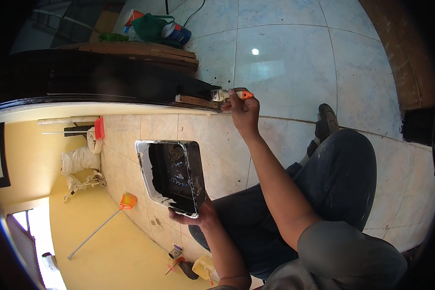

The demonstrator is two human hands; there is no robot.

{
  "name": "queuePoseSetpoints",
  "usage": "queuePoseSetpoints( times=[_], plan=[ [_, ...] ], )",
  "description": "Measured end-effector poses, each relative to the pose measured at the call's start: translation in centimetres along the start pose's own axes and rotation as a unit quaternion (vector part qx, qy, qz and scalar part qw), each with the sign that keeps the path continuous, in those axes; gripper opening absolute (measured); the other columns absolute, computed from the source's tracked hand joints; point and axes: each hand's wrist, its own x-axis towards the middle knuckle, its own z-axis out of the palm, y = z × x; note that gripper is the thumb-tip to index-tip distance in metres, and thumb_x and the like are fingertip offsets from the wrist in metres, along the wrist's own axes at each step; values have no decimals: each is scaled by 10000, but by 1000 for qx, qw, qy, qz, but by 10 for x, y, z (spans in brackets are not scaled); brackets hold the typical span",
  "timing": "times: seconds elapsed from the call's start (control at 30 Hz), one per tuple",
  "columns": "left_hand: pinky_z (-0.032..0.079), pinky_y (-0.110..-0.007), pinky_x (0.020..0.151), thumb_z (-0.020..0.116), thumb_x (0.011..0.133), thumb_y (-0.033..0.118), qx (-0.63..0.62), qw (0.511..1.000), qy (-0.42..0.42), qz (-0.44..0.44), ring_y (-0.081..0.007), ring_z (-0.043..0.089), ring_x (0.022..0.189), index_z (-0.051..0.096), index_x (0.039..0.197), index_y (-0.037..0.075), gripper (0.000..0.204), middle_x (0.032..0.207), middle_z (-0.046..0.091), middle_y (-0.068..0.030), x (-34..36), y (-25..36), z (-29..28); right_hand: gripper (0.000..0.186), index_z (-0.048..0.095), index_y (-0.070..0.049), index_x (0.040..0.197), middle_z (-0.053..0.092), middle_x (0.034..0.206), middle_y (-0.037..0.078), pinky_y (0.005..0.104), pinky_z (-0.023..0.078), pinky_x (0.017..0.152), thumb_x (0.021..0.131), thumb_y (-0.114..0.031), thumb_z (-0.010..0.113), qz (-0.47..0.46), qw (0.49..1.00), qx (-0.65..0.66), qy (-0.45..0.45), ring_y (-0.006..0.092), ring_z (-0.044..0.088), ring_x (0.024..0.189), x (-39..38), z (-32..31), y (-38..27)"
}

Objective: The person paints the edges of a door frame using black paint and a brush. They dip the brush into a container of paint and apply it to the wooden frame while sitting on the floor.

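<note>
My left hand (pixel 191 215) grips the lower edge of a paint tray (pixel 196 169), tilted so its inside shows. Black paint coats the tray's inside, and its pale rim is smeared. Higher up, my right hand (pixel 245 112) is closed round a paintbrush (pixel 233 94) with a white and orange handle. The brush points left, its head against the end of a dark-painted door frame (pixel 130 82). Beside the brush, a strip of bare brown wood (pixel 197 100) shows on the frame. The bristle tips are hard to make out.
Pale tiles (pixel 285 58) cover the floor, with dark specks near the frame. Paint cans and a green bag (pixel 152 28) stand at the far left. An orange broom (pixel 127 201) leans by the yellow wall (pixel 106 241). Brown wood (pixel 396 53) borders the right side.
</note>
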Motion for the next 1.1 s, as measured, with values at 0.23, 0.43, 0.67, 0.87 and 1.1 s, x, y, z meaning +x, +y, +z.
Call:
queuePoseSetpoints(
  times=[0.23, 0.43, 0.67, 0.87, 1.1],
  plan=[
    [404, -545, 1217, 653, 873, 499, 27, 999, 28, -2, -346, 532, 1410, 530, 1520, 95, 772, 1516, 577, -144, 1, 0, 2, 246, 676, 29, 967, 681, 740, 47, 278, 573, 603, 1060, -198, 658, -58, 995, -67, 49, 121, 691, 650, 9, -10, 14],
    [387, -526, 1225, 607, 905, 447, 2, 1000, -10, -10, -345, 520, 1420, 509, 1517, 35, 745, 1534, 550, -177, -1, 0, -2, 245, 694, 39, 984, 676, 729, 38, 272, 579, 613, 1051, -195, 674, 8, 997, 61, 43, 124, 686, 638, 8, -7, 9],
    [395, -530, 1226, 633, 895, 453, 23, 1000, -15, -5, -347, 530, 1415, 520, 1514, 44, 751, 1529, 559, -177, 1, -4, -2, 220, 684, 31, 1064, 692, 830, 88, 312, 634, 652, 1050, -189, 677, 27, 999, 5, 32, 155, 717, 699, 8, -15, 24],
    [372, -536, 1243, 607, 910, 405, 25, 999, -48, 4, -364, 514, 1428, 515, 1502, -3, 725, 1534, 545, -207, 5, -4, -4, 213, 692, 26, 1015, 689, 770, 57, 289, 613, 636, 1048, -183, 673, 13, 996, 57, 68, 134, 708, 666, 12, -8, 13],
    [357, -540, 1253, 615, 923, 385, 72, 997, -14, 21, -367, 495, 1444, 507, 1509, -5, 713, 1536, 543, -210, 11, -5, -9, 211, 693, 19, 999, 692, 750, 61, 277, 599, 621, 1049, -183, 661, 62, 991, 113, 41, 124, 709, 669, 9, -2, 3]
  ],
)
